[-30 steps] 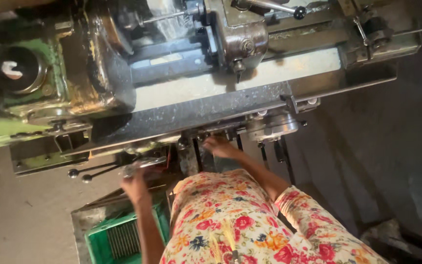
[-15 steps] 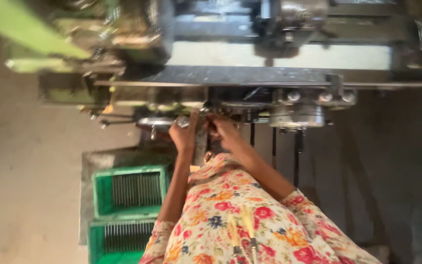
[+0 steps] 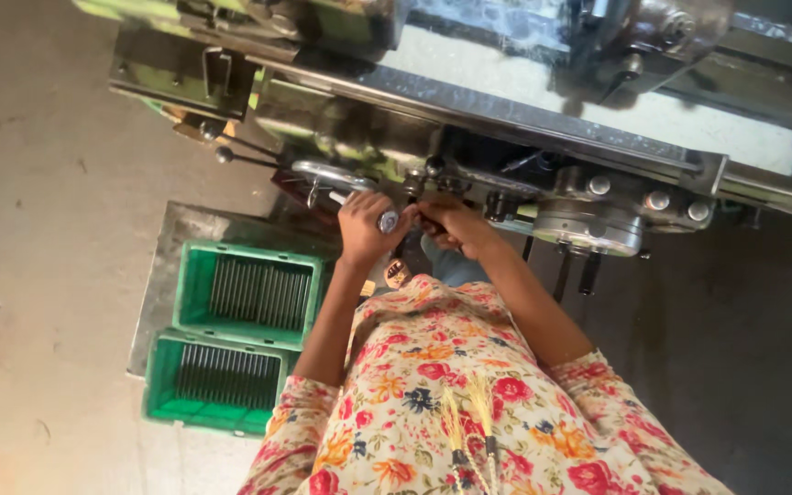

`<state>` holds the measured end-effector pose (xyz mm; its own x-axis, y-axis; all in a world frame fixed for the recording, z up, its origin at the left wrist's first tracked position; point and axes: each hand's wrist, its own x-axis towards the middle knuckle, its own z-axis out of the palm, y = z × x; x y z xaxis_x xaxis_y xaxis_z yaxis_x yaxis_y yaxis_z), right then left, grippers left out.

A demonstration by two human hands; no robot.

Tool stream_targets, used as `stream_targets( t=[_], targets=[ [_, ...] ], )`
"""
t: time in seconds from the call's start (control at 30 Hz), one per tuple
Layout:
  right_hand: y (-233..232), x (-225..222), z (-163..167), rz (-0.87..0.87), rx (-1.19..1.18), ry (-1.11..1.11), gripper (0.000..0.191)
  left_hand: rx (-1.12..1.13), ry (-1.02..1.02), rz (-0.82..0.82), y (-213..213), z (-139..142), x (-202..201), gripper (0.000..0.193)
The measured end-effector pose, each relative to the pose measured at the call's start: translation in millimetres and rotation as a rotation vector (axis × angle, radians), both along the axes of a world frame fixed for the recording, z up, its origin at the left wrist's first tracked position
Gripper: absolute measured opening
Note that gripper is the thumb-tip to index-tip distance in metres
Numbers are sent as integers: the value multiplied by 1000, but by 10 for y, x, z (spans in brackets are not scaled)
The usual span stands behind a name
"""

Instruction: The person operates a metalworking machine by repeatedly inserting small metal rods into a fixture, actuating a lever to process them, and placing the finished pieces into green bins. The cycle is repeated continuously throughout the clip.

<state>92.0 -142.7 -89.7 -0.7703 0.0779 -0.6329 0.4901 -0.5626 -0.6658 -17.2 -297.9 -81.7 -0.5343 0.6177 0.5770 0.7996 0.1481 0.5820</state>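
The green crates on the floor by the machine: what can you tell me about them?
The two green crates look like moulded plastic, rectangular and open-topped. They sit side by side, touching, on a grey slab on the floor, beside the person's left arm. Each holds a row of thin dark rods or strips packed closely together; what these are I cannot tell. Neither hand touches the crates: the left hand grips a metal handle on the machine, and the right hand rests close beside it.

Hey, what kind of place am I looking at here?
Probably a machine shop or small factory: a heavy, oily metal machine with levers, green plastic crates of thin metal parts, and a bare concrete floor.
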Motion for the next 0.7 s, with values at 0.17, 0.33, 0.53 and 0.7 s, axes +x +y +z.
stream_targets(
  t=[0.17, 0.33, 0.53, 0.7],
  targets=[
    [-303, -106, 34, -121, 199, 70, 28, 117, -459, 212, -37, -97, 60, 37],
    [-347, -163, 133, 10, 318, 62, 33, 297, -447, 250, -116, -355, 142, 36],
    [-963, -336, 185, -288, 1048, 298, 32, 643, -1087, 416, -69, -645, 86, 31],
    [-894, -478, 136, -148, 1317, 748, 29, 573, -1931, 283, -253, -819, -152, 26]
  ],
)
